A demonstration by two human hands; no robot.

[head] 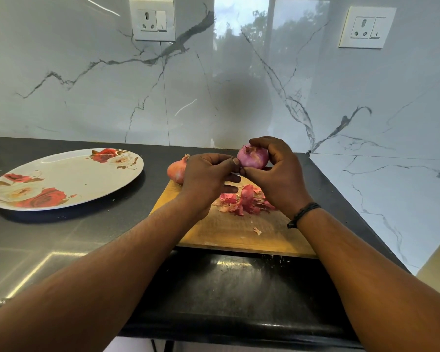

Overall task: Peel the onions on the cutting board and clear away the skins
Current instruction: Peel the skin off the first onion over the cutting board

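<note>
Both our forearms come up from the near edge of the black counter (61, 240), w/ a dark cord bracelet (302, 214) on the right wrist. Right hand (277, 174) is curled round a purple onion (253, 157) — fingers over the top and far side, thumb underneath — holding it up over the far end of the wooden cutting board (239, 232), not touching the board. Most of its dry skin looks gone, surface is smooth and shiny, root tuft pointing up-left. Left hand (208, 179) is right next to it, thumb and index fingertip pinched together at the onion's lower left side; can't tell if there's a bit of skin between them, too small. Other left fingers are loosely curled underneath.

Second onion (177, 171), still in its orange-brown skin, sits at the board's far left corner, partly hidden behind our left hand. Pile of pinkish skins (241, 201) lies on the board approx mid-way, just under the hands, plus one small scrap (257, 231) closer to the near edge.

Big oval plate (61, 179) w/ red roses sits on the counter's left side, well apart from the board. Marble backsplash (87, 97) behind — two wall sockets on it.
</note>
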